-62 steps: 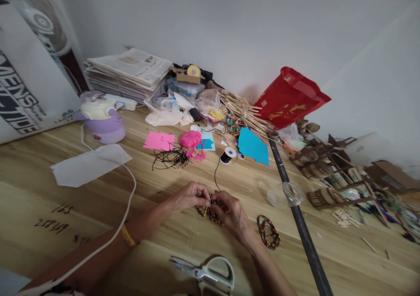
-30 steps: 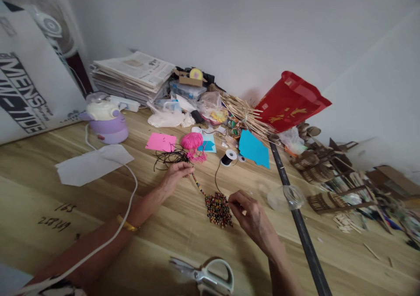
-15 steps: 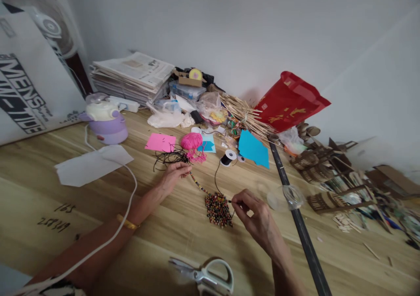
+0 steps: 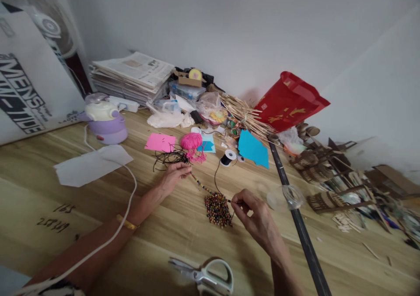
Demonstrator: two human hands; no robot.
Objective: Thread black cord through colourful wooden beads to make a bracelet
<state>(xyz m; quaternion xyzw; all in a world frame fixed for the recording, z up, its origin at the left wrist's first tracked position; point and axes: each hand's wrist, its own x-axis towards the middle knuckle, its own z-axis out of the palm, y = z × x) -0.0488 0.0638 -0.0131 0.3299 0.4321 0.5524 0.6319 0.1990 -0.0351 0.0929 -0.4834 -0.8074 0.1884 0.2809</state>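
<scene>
Worktop: carries all items; clock positions taken from the bead heap. Right hand, 3 o'clock: fingers pinched on one end of the beaded strand. Left hand, 10 o'clock: fingers pinched on the other end; the opposed grips presumably keep it extended and its beads on. Scissors, 6 o'clock: probably parked within reach, off the beads. Heap: between the hands, likely to suit both. Spool, 12 o'clock: black cord leads heapward. Strand: spans hand to hand along the heap's 12 o'clock edge.
</scene>
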